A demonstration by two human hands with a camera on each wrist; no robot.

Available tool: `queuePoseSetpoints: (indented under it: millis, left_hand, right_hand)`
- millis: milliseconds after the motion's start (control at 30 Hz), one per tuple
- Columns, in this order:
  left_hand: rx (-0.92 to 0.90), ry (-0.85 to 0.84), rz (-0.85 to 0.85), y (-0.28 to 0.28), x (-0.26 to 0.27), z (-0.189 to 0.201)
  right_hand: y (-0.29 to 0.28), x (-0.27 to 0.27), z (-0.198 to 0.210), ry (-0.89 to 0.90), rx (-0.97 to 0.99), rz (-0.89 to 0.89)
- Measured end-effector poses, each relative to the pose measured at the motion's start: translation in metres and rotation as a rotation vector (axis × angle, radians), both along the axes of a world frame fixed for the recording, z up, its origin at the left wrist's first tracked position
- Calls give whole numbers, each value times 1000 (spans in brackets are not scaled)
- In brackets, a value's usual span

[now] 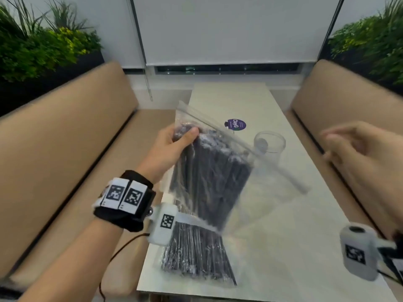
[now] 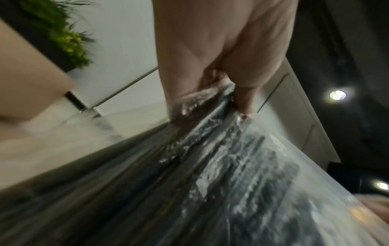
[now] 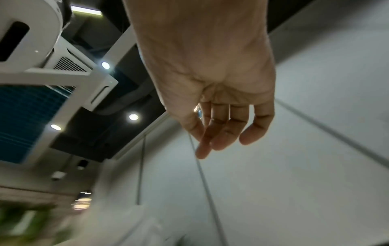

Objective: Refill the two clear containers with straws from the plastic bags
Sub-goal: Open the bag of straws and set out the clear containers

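My left hand [image 1: 176,138] grips the upper corner of a clear zip bag [image 1: 209,171] full of black straws and holds it tilted above the table [image 1: 272,225]. In the left wrist view the fingers [image 2: 242,99] pinch the crinkled bag [image 2: 210,166]. A second bag of black straws [image 1: 196,258] lies flat on the table near its front left. One clear round container [image 1: 270,147] stands behind the lifted bag, partly hidden by its zip edge. My right hand [image 1: 349,144] hovers blurred at the right, fingers loose [image 3: 221,136], holding nothing.
Tan padded benches [image 1: 65,149] flank the narrow pale table on both sides. A round purple sticker [image 1: 235,125] lies on the tabletop beyond the bag. Green plants [image 1: 43,46] fill the back corners, and a white roller blind [image 1: 229,29] hangs behind the table.
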State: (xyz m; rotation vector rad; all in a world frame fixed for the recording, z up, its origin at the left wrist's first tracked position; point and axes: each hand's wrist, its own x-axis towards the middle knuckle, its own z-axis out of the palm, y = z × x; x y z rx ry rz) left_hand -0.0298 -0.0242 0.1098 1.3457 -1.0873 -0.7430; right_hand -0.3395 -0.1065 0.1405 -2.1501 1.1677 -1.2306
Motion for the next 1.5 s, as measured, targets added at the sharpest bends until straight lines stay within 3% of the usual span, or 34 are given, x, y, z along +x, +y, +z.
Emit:
queuePoseSetpoints:
  millis: [167,233,333,433,500,633,800,1000,1200,1266,1400,1500]
  left_hand:
    - [146,-413,-334,-5,-22,16]
    - [150,-456,-415,-4,-28,14]
    - [157,-442,-341,2,-26,9]
    - [10,-395,-42,5,-24,13]
    - [-110,-247,125,6,-31,23]
    - [-28,22,-2,6,-52,44]
    - [-71,2,-22,7,-58,51]
    - [45,33,-57,-1,-60,37]
    - [114,47,-91,-6,-55,32]
    - [130,-26,-63,-8,-58,30]
    - [114,-626,138,-16,-69,21]
    - [56,-801,189,-14,-68,17]
  right_hand:
    - [0,76,4,257,106,376]
    - [4,95,-3,278,85,415]
    - [6,102,-5,76,220,471]
    - [10,101,2,-99,432,522]
    - [12,103,7,-157,496,528]
    - [20,108,21,-231,496,557]
    - [27,96,25,-365,618,715]
    - [16,98,9,-394,795,620]
    - [7,99,1,-345,845,546]
    - [8,103,-2,-263,773,467]
    - [8,112,-10,50,315,194]
    - [3,109,-10,156,173,126]
